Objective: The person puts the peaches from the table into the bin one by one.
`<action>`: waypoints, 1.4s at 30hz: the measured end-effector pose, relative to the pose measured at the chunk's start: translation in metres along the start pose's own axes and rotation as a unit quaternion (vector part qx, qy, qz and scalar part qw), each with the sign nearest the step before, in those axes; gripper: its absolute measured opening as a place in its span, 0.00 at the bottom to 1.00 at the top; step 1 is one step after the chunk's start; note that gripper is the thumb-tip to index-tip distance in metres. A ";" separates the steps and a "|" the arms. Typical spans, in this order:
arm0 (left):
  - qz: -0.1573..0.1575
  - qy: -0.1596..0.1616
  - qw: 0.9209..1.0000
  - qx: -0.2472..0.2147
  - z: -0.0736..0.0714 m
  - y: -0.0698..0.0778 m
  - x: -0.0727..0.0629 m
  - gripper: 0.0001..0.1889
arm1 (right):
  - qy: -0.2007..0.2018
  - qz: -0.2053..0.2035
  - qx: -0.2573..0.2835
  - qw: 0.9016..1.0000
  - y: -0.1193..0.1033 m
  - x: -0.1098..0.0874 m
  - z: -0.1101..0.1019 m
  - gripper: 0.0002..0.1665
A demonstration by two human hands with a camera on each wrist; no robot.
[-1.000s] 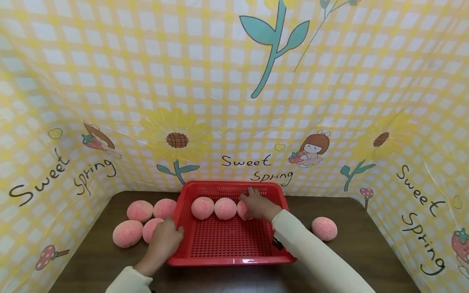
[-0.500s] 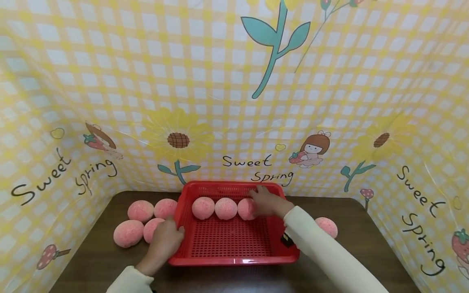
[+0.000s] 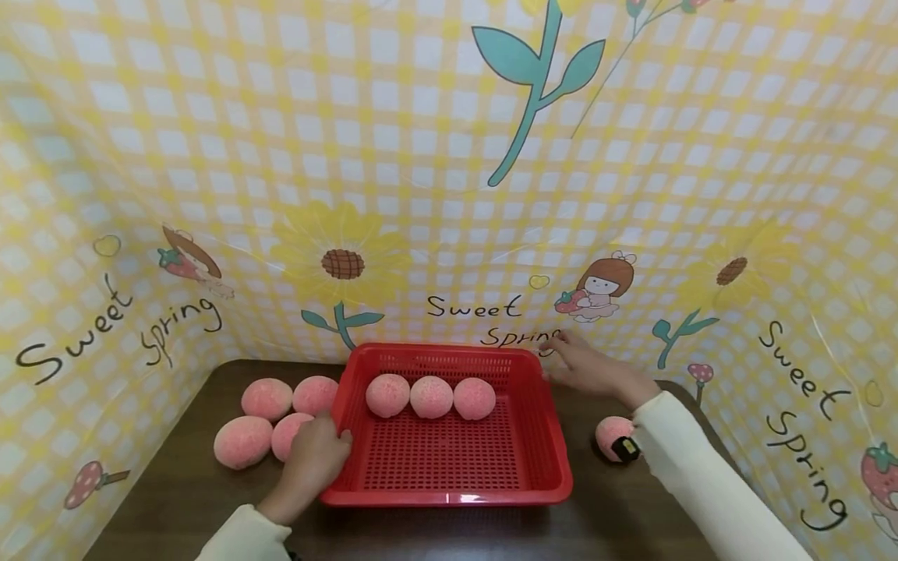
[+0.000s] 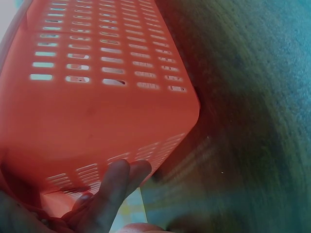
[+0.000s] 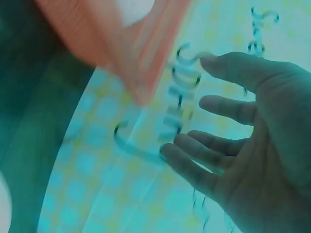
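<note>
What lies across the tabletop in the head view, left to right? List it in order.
Cluster of four pink balls → left hand gripping the basket's left rim → red basket holding three pink balls → open right hand → lone pink ball.

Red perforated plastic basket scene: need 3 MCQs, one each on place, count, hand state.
1. Where is the left hand?
A. on the red perforated plastic basket's left rim
B. on the backdrop
C. inside the basket

2. How many pink speckled balls lie in the basket?
A. one
B. three
C. five

3. The right hand is:
A. gripping a ball
B. a fist
C. open, holding nothing

Answers:
1 A: its fingers hold that edge.
2 B: a row at the basket's back.
3 C: fingers spread beside the basket's far right corner.
</note>
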State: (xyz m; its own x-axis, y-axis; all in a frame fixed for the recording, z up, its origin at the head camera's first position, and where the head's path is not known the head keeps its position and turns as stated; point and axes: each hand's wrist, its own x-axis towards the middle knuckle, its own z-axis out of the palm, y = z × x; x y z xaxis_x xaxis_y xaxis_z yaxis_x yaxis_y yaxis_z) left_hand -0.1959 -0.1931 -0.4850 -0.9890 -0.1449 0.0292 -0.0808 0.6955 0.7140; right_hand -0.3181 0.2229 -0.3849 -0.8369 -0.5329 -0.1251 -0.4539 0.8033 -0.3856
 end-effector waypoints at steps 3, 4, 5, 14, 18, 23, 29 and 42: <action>-0.002 -0.009 1.000 -0.004 0.000 0.001 -0.001 0.07 | -0.010 0.018 -0.002 1.000 0.021 -0.015 -0.002 0.32; -0.003 -0.012 1.000 -0.006 0.000 0.001 -0.001 0.08 | -0.021 0.025 -0.001 0.999 0.027 -0.021 -0.002 0.33; -0.004 -0.014 1.000 -0.007 0.000 0.001 -0.001 0.08 | -0.034 0.029 -0.001 0.999 0.033 -0.026 -0.001 0.34; -0.009 -0.009 1.000 -0.011 -0.003 0.002 -0.001 0.09 | -0.143 0.093 0.014 0.985 0.072 -0.069 0.014 0.57; -0.005 -0.005 1.000 -0.010 -0.001 0.001 0.000 0.09 | -0.146 0.098 -0.020 0.984 0.086 -0.081 0.020 0.61; -0.007 -0.004 1.000 -0.009 -0.002 0.001 -0.001 0.08 | -0.125 0.093 0.008 0.988 0.091 -0.091 0.024 0.61; -0.004 -0.009 1.000 -0.018 -0.004 0.001 0.000 0.09 | -0.082 0.042 0.022 0.995 0.101 -0.091 0.041 0.57; 0.000 -0.007 1.000 -0.018 0.000 -0.002 0.000 0.07 | -0.054 0.028 -0.065 0.996 0.109 -0.076 0.074 0.40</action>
State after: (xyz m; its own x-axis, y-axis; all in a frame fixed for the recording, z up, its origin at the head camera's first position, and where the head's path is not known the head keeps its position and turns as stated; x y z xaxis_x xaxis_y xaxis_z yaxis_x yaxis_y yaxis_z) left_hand -0.1961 -0.1952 -0.4863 -0.9906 -0.1356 0.0197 -0.0771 0.6703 0.7381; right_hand -0.2814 0.3313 -0.4848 -0.8273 -0.5063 -0.2433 -0.4495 0.8565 -0.2538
